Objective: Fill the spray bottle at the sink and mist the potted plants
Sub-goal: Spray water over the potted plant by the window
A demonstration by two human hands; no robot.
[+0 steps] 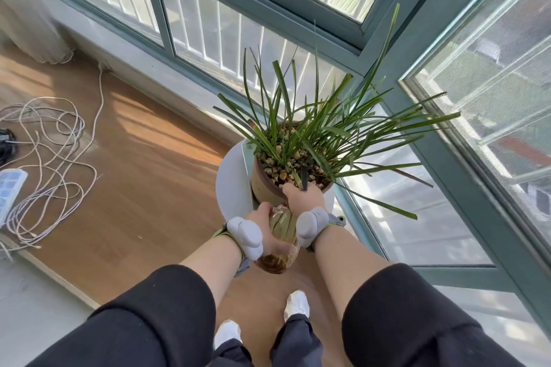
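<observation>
The left hand point(264, 219) grips the bottle point(281, 237) round its body, fingers curled along the left side and thumb wrapped under. The right hand point(304, 198) closes over the bottle's top, fingers bent down and forward. The spray head is hidden beneath them, except for a thin black part point(305, 179) that sticks up just past the knuckles. The bottle is clear with a brownish tint and ribbed sides. It is held in the air, tilted with its top toward the pot point(264, 183) and its base toward the person. Its top is right at the pot's near rim, above the near edge of the stand point(231, 185).

The pot is brown and stands on the right part of the round white stand. It is filled with pale gravel. The plant point(313, 131) rises from it in long narrow green leaves that fan out toward the window point(208, 24) and to the right.

Each wrist carries a grey band point(246, 235), and black sleeves are pushed up on both forearms. Two white shoes point(295, 304) stand on the wood floor point(134, 176) below the bottle.

To the left, well apart from the stand, loose white cables point(47, 140) lie tangled on the floor. A white and blue box point(10, 188) sits at the left edge of the view beside them.
</observation>
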